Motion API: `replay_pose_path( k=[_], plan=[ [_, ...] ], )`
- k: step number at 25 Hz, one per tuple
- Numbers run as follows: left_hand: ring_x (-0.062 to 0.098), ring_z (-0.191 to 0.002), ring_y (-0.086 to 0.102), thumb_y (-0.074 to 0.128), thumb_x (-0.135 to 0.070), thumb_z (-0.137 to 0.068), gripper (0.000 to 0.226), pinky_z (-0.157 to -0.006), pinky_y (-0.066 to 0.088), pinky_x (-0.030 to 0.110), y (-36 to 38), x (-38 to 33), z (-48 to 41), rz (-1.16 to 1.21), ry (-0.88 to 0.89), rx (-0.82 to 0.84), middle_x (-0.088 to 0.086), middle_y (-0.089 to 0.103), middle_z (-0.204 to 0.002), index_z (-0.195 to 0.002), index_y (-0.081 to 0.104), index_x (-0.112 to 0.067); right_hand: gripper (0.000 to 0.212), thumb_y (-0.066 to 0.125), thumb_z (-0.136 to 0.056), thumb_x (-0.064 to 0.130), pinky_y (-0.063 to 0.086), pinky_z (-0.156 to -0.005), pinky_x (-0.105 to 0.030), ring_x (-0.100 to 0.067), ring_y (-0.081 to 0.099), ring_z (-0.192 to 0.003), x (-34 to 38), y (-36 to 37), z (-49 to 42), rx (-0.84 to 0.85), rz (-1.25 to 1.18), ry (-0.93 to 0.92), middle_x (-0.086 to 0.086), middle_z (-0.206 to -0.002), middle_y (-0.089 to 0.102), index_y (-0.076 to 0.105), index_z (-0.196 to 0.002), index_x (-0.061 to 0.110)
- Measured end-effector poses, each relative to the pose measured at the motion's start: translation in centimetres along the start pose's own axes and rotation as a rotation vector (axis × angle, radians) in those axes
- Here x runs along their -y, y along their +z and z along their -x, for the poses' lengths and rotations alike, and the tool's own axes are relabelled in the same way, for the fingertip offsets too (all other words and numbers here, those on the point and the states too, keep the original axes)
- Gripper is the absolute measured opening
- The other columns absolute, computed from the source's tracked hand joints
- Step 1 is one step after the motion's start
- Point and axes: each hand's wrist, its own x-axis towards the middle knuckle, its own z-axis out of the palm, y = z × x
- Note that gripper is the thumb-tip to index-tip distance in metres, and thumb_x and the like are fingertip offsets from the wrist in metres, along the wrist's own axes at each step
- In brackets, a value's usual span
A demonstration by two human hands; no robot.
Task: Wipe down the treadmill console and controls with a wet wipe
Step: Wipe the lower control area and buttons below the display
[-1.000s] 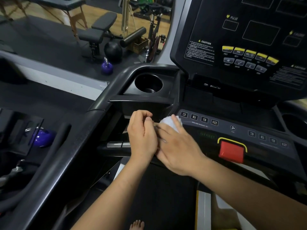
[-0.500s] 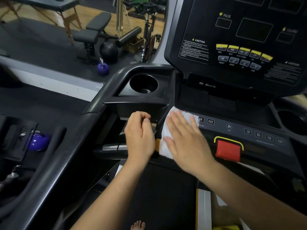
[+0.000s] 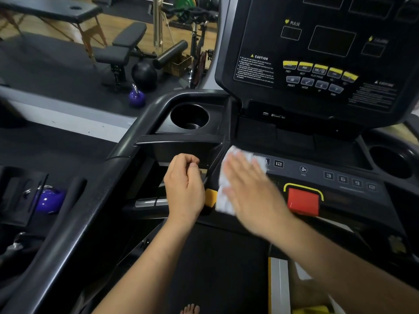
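A white wet wipe [image 3: 224, 196] lies spread flat on the left end of the treadmill's lower control panel [image 3: 317, 175]. My right hand [image 3: 251, 191] presses flat on the wipe, fingers stretched out and motion-blurred, covering the left row of number buttons except the "12". My left hand [image 3: 184, 189] hovers just left of the wipe with fingers loosely curled and nothing in it. The upright black console [image 3: 317, 53] with yellow and grey buttons stands above. A red stop button [image 3: 302, 201] sits right of my right hand.
Cup holders sit at the left [image 3: 189, 116] and right [image 3: 391, 160] of the console. A curved black handrail [image 3: 90, 200] runs down the left. Beyond lie purple kettlebells [image 3: 137, 97], a weight bench [image 3: 122, 51] and a black ball [image 3: 144, 74]. A bare foot [image 3: 190, 309] shows on the belt.
The wipe went from bunched between both hands to spread flat under my right palm on the panel. My left hand let go and drew slightly left.
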Motion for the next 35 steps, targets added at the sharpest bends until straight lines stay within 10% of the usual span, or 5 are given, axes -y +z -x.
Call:
replay_pose_path(
  k=[6,17,23,31,35],
  plan=[
    [0.016,-0.081,0.063,0.043,-0.013,-0.087,0.018,-0.073,0.051,0.034,-0.1,0.0,0.1,0.001,-0.003,0.01,-0.006,0.06,-0.081,-0.082,0.059,-0.018,0.055,0.045,-0.098,0.023,0.02,-0.119,-0.042,-0.019,0.018,-0.147,-0.6,0.7,3.5,-0.042,-0.058,-0.181,-0.007,-0.157,0.024,0.029,-0.15,0.01],
    [0.012,-0.077,0.064,0.044,-0.012,-0.086,0.019,-0.068,0.047,0.026,0.0,0.4,0.1,0.017,-0.028,0.038,-0.006,0.064,-0.078,-0.079,0.06,-0.019,0.065,0.016,-0.1,0.047,-0.001,-0.121,-0.041,-0.017,-0.007,-0.148,2.2,0.6,0.8,0.013,0.011,-0.097,-0.005,-0.162,0.004,0.009,-0.153,0.012],
    [0.011,-0.072,0.065,0.044,-0.021,-0.08,0.033,-0.069,0.054,0.037,-0.2,0.0,0.0,0.048,-0.149,0.212,-0.013,0.071,-0.073,-0.076,0.072,-0.036,0.068,0.011,-0.099,0.049,-0.007,-0.12,-0.041,-0.019,-0.013,-0.147,-2.4,-0.7,-3.3,0.079,-0.072,0.278,-0.008,-0.162,-0.008,-0.003,-0.153,0.011],
    [0.002,-0.07,0.066,0.041,-0.021,-0.076,0.037,-0.065,0.054,0.028,-0.1,0.2,0.1,0.018,-0.064,0.21,-0.02,0.071,-0.073,-0.078,0.073,-0.039,0.073,0.024,-0.1,0.051,0.004,-0.12,-0.048,-0.027,-0.005,-0.149,1.0,1.0,2.3,0.024,0.166,-0.187,-0.014,-0.161,0.001,0.007,-0.153,0.005],
    [0.001,-0.073,0.065,0.04,-0.019,-0.074,0.04,-0.073,0.054,0.028,0.3,0.4,0.0,-0.002,-0.102,0.183,-0.021,0.071,-0.073,-0.08,0.076,-0.037,0.074,0.011,-0.097,0.057,-0.007,-0.119,-0.04,-0.021,-0.012,-0.148,-4.3,-0.2,2.2,0.079,0.137,0.063,-0.009,-0.162,-0.003,0.002,-0.154,0.01]
  ],
)
